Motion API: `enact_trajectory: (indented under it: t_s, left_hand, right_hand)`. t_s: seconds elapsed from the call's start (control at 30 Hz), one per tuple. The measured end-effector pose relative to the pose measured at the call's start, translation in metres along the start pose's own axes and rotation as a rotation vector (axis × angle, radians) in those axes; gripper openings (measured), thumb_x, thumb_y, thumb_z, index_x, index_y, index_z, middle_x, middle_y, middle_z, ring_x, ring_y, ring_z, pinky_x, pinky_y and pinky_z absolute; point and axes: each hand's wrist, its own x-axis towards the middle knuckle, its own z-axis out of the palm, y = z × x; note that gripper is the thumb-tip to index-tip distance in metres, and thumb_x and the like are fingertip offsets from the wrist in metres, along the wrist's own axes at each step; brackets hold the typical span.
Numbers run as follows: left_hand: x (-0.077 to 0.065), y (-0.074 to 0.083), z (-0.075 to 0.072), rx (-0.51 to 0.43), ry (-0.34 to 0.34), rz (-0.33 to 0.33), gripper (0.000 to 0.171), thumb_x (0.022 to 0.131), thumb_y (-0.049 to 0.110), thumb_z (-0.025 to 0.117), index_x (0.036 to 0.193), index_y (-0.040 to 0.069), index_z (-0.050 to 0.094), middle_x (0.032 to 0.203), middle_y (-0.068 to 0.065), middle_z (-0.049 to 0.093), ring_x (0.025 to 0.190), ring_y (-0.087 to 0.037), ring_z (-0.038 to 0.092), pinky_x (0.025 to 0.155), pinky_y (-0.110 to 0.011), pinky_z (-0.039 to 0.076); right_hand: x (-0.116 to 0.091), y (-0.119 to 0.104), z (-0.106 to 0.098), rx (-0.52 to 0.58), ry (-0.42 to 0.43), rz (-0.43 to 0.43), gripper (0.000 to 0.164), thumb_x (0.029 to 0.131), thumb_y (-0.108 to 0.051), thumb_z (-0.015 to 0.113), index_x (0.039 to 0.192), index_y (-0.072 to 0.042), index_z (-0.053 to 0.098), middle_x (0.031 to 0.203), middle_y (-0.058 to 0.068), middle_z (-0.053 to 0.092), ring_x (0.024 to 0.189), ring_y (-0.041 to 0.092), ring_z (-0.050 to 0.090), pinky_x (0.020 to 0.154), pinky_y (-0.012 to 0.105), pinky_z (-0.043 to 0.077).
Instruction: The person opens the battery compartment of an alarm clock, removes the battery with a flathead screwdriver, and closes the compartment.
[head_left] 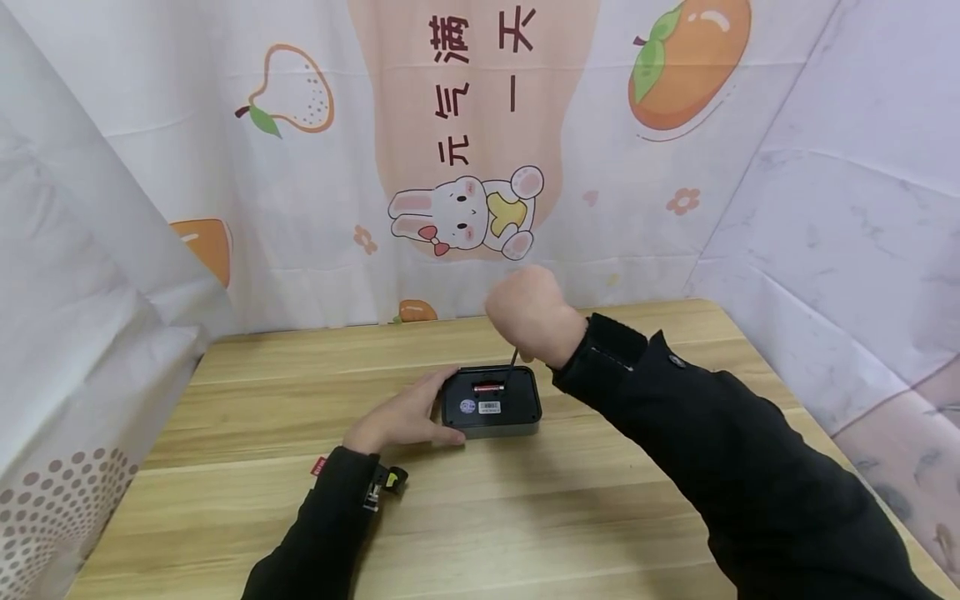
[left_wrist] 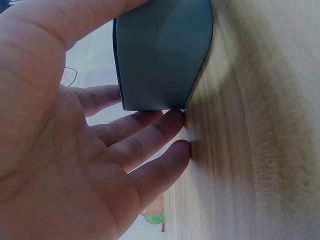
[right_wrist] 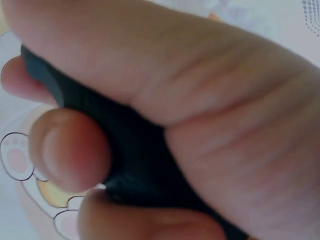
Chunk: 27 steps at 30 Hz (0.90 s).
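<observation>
A small box-shaped device [head_left: 504, 417], dark on its upturned face and grey at the side, lies on the table. A red battery [head_left: 488, 387] sits in the slot of that face, with two stickers below it. My left hand [head_left: 408, 417] holds the device at its left end, thumb along the near side and fingers at the far edge; the left wrist view shows the fingertips against the grey casing [left_wrist: 160, 55]. Over the device, my right hand [head_left: 532, 312] grips the black handle [right_wrist: 135, 150] of a screwdriver. Its thin shaft [head_left: 513, 367] slants down beside the battery.
The device rests on a wood-grain table [head_left: 480, 517]. A printed curtain [head_left: 315, 208] hangs along the table's back edge, and pale cloth [head_left: 847, 250] closes in the right side. Black sleeves [head_left: 697, 425] cover both forearms.
</observation>
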Motion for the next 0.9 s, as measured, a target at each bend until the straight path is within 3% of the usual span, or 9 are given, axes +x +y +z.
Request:
enact_trajectory:
  t_s: [0.13,0.27,0.4,0.57,0.9]
  left_hand:
    - [-0.001,-0.001,-0.001,0.023,-0.002,-0.014,0.111,0.077,0.032,0.091,0.161,0.006,0.023,0.157,-0.015,0.035,0.143,-0.028,0.035,0.117,-0.047,0.029]
    - [-0.003,-0.001,-0.001,0.028,-0.006,-0.028,0.112,0.077,0.035,0.091,0.161,0.007,0.023,0.158,-0.015,0.034,0.144,-0.028,0.033,0.117,-0.047,0.028]
    - [-0.003,0.0,-0.002,0.029,-0.005,-0.03,0.113,0.076,0.035,0.091,0.162,0.007,0.022,0.159,-0.015,0.033,0.144,-0.028,0.033,0.117,-0.047,0.029]
    - [-0.002,0.002,-0.002,0.039,-0.004,-0.028,0.114,0.076,0.034,0.091,0.162,0.009,0.022,0.16,-0.014,0.032,0.145,-0.027,0.032,0.117,-0.046,0.029]
    - [-0.001,0.001,-0.001,0.046,-0.005,-0.024,0.113,0.077,0.036,0.09,0.162,0.008,0.021,0.161,-0.015,0.03,0.146,-0.028,0.03,0.118,-0.047,0.028]
  right_hand:
    - [0.006,0.01,0.006,0.088,-0.054,0.015,0.04,0.066,-0.046,0.095,0.067,-0.017,0.067,0.072,-0.006,0.062,0.068,0.013,0.059,0.066,0.036,0.056]
    - [0.01,0.02,0.017,0.163,-0.048,0.042,0.042,0.081,-0.053,0.081,0.065,-0.018,0.065,0.068,-0.006,0.058,0.065,0.013,0.058,0.065,0.036,0.054]
    - [0.011,0.03,0.031,0.166,-0.003,0.1,0.041,0.097,-0.031,0.064,0.059,-0.018,0.058,0.06,-0.005,0.048,0.058,0.014,0.05,0.06,0.036,0.049]
    - [0.01,0.04,0.05,0.185,0.044,0.183,0.044,0.092,-0.007,0.053,0.05,-0.018,0.046,0.053,-0.004,0.037,0.051,0.014,0.038,0.049,0.033,0.041]
    - [0.009,0.058,0.076,0.251,0.053,0.178,0.043,0.091,-0.016,0.058,0.049,-0.017,0.045,0.054,-0.003,0.037,0.052,0.017,0.039,0.048,0.037,0.042]
